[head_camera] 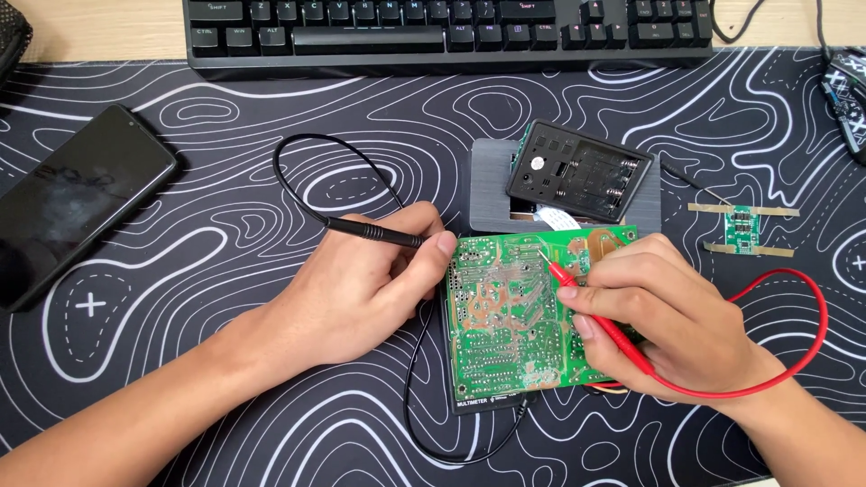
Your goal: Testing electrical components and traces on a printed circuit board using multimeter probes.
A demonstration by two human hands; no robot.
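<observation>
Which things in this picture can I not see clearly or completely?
Head view:
- Black probe tip: hidden behind left hand.
- Multimeter: covered by green circuit board.
- Keyboard and mouse: cut by frame edges.
- Small board parts: too small.

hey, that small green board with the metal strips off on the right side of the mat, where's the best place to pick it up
Probably by the small green board itself, fingers pinching its left and right edges from above. It lies flat, and the thin metal strips across its top and bottom stick out sideways and look bendable.
</observation>
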